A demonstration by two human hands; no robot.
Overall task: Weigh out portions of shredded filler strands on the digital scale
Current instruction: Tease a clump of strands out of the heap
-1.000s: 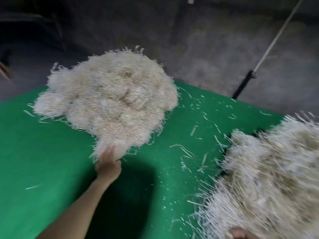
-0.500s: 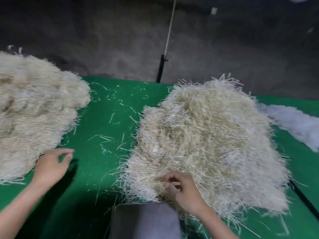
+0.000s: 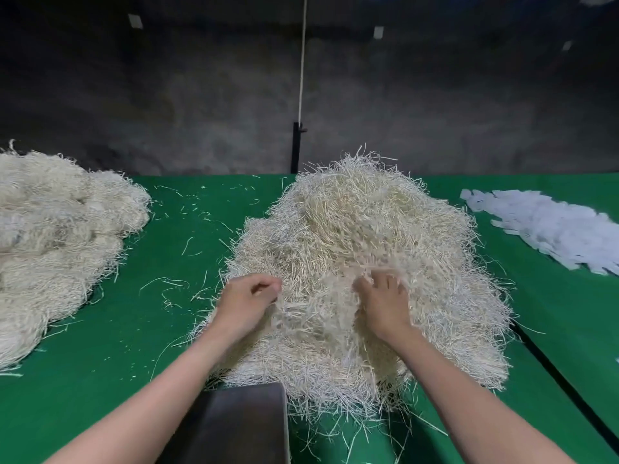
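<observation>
The left grip (image 3: pixel 248 303) is curling its fingers round strands at the left edge of the big heap of pale cream shredded filler strands (image 3: pixel 361 229) lying on the green counter (image 3: pixel 100 363). The right grip (image 3: pixel 385 304) is digging into the heap's near middle, its fingers blurred, so I cannot tell how closed it is. A dark grey flat slab (image 3: pixel 234 426) is sitting just in front of the heap.

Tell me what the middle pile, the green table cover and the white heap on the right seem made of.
Middle pile: thin, stiff, matte cream strands, likely shredded paper or a plant fibre. Green table cover: matte, fine-textured, probably felt or woven cloth. White heap: flat, pale, overlapping slips, perhaps paper or plastic film.
</observation>
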